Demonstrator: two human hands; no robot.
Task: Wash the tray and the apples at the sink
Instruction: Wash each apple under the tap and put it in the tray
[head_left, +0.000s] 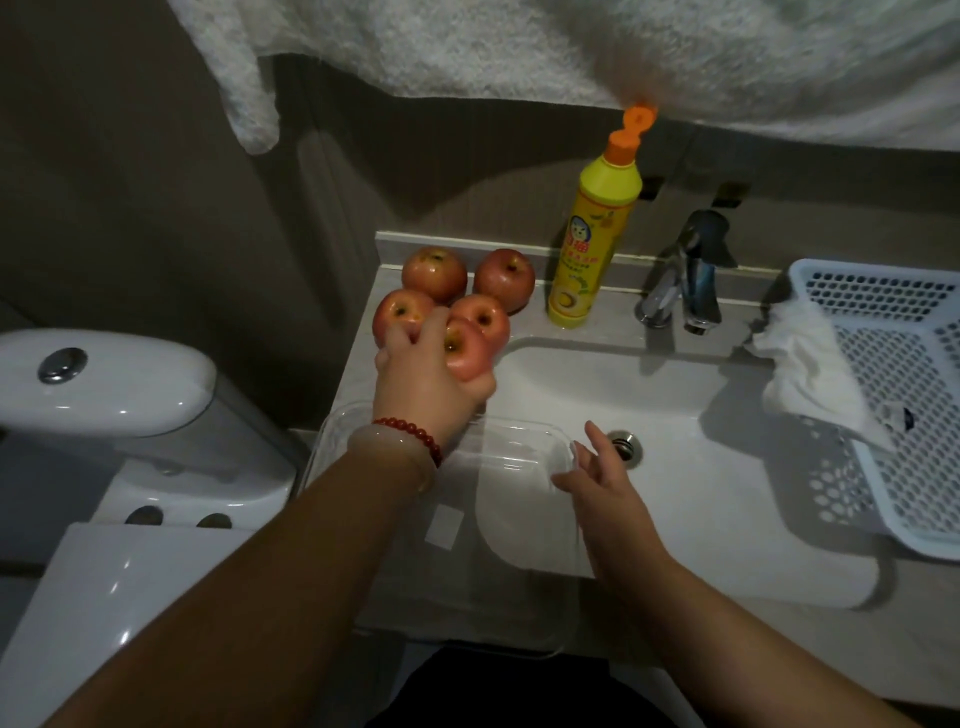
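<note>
Clear tray (519, 452) lay on the counter (363, 332) at the sink's (675, 395) left rim, partly over the basin. Left hand (426, 379), fingers curled, gripped one apple (465, 351) beside four apples (470, 283) behind the tray. Right hand (605, 480), fingers spread, touched the tray's right edge. Detergent bottle (592, 234) stood left of the faucet (685, 270)

One camera only, head-mounted on the person standing at the sink (675, 405). It looks forward and steeply down onto the basin from directly in front of it, at close range: both forearms enter from the bottom edge. The lens is wide-angle, bending straight edges toward the borders. The sink sits right of centre. Left of the sink the view reaches a toilet (119, 384); right of it, a basket (893, 332); behind it, the faucet (685, 275) and wall.
</note>
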